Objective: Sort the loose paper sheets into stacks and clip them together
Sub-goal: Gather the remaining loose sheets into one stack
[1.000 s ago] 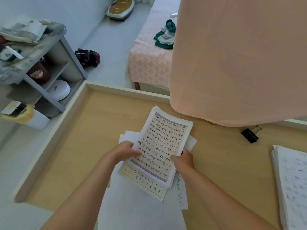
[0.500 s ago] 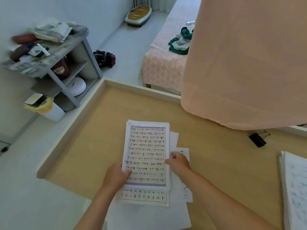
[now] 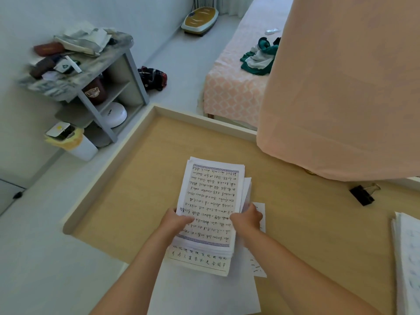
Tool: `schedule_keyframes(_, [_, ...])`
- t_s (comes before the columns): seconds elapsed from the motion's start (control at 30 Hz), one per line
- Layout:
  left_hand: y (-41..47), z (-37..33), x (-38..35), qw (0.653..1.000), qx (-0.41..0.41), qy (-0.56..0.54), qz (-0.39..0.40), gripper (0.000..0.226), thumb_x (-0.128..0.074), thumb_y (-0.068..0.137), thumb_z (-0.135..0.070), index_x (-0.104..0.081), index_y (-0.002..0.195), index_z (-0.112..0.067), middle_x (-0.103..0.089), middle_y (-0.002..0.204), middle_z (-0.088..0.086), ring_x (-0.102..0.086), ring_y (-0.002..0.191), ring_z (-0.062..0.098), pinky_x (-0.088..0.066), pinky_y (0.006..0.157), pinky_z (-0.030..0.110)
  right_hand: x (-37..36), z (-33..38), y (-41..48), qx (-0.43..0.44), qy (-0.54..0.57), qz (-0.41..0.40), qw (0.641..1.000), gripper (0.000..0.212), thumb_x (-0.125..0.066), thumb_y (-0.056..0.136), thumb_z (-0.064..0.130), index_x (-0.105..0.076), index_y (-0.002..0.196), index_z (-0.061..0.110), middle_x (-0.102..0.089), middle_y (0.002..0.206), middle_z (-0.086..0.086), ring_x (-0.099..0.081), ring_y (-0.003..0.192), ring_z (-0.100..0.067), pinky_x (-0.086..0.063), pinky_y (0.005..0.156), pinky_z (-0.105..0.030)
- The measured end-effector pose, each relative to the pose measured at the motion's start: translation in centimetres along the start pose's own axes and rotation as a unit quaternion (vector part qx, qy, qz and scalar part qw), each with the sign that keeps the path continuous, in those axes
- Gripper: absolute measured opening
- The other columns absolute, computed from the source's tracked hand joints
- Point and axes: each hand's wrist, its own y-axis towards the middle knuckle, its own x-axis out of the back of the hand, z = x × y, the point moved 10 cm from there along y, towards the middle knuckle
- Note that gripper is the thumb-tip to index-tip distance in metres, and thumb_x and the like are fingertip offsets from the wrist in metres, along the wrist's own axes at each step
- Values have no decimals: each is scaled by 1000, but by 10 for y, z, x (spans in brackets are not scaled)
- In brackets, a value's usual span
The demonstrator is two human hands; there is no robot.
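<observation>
A stack of handwritten sheets (image 3: 211, 196) with a blue-bordered top page is held over the wooden table (image 3: 141, 178). My left hand (image 3: 176, 220) grips its left edge with the thumb on top. My right hand (image 3: 247, 218) grips its right edge. Under the stack lie more loose sheets (image 3: 200, 263), one with large characters, and a big blank white sheet (image 3: 204, 292). A black binder clip (image 3: 362, 194) lies on the table to the right, apart from both hands. Another paper stack (image 3: 408, 258) sits at the right edge.
A peach cloth (image 3: 341, 87) hangs over the table's far right side. The table has a raised pale rim (image 3: 109, 164). Beyond it stand a grey shelf (image 3: 95, 87) with clutter, a white bin (image 3: 72, 142), and a bed (image 3: 236, 87) with green clothes.
The stack was turned from slanted to nearly straight. Both hands shifted from its lower corners to its side edges and now hold it off the loose sheets. The view moved left.
</observation>
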Motion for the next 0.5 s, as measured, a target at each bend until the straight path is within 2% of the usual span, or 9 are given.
schedule_keyframes(0.1, [0, 0, -6, 999, -10, 29, 12, 34, -72, 87, -11, -60, 119, -12, -69, 106, 2, -66, 93, 20, -55, 79, 36, 4, 1, 6, -6, 15, 8, 1000, 57, -63, 83, 6, -46, 136, 15, -39, 136, -10, -59, 84, -21, -48, 59, -26])
schedule_keyframes(0.17, [-3, 0, -15, 999, -14, 18, 29, 23, -69, 89, -11, -65, 110, -16, -70, 112, 4, -66, 94, 20, -55, 89, 40, 7, -2, 11, -1, 13, 12, 1000, 48, -62, 82, 6, -52, 128, 15, -51, 128, -9, -59, 76, -16, -43, 48, -22])
schedule_keyframes(0.2, [-4, -1, -18, 999, -21, 28, 24, 22, -69, 89, -13, -65, 110, -19, -66, 121, 5, -63, 101, 21, -52, 95, 41, 9, -4, 14, 5, 16, 18, 1000, 44, -62, 83, 5, -54, 125, 16, -58, 122, -7, -59, 76, -14, -42, 47, -21])
schedule_keyframes(0.27, [-4, -11, -15, 988, -55, 138, -32, 38, -70, 87, -23, -62, 124, -20, -44, 142, 5, -42, 127, 25, -40, 107, 41, 8, -8, 17, 9, 30, 34, 999, 41, -62, 85, 6, -55, 124, 18, -65, 110, -1, -60, 78, -11, -44, 50, -22])
schedule_keyframes(0.33, [-11, -19, -15, 974, -64, 206, -76, 59, -70, 85, -33, -51, 140, -21, -22, 152, 5, -20, 138, 29, -34, 109, 41, 5, -8, 15, 6, 26, 32, 999, 50, -65, 79, 13, -54, 127, 20, -65, 110, 0, -63, 88, -17, -54, 60, -29])
schedule_keyframes(0.4, [-14, -20, -15, 978, -49, 187, -84, 60, -70, 85, -33, -49, 140, -23, -19, 153, 5, -18, 138, 30, -36, 106, 42, 3, -13, 21, 6, -28, 2, 1000, 64, -64, 70, 23, -53, 133, 27, -60, 118, -4, -60, 104, -27, -60, 74, -38])
schedule_keyframes(0.43, [-13, -19, -14, 980, -45, 173, -85, 57, -71, 84, -31, -50, 138, -24, -21, 151, 5, -20, 136, 31, -37, 105, 41, 3, -14, 21, 8, -43, -14, 999, 66, -64, 70, 23, -53, 135, 29, -55, 122, -5, -56, 111, -30, -59, 75, -38])
schedule_keyframes(0.5, [-10, -20, -10, 983, -44, 158, -80, 53, -71, 84, -27, -52, 133, -24, -30, 145, 5, -30, 131, 32, -39, 104, 40, 6, -14, 14, 2, -47, -33, 998, 60, -60, 76, 16, -55, 135, 28, -46, 129, -8, -45, 119, -31, -52, 66, -30])
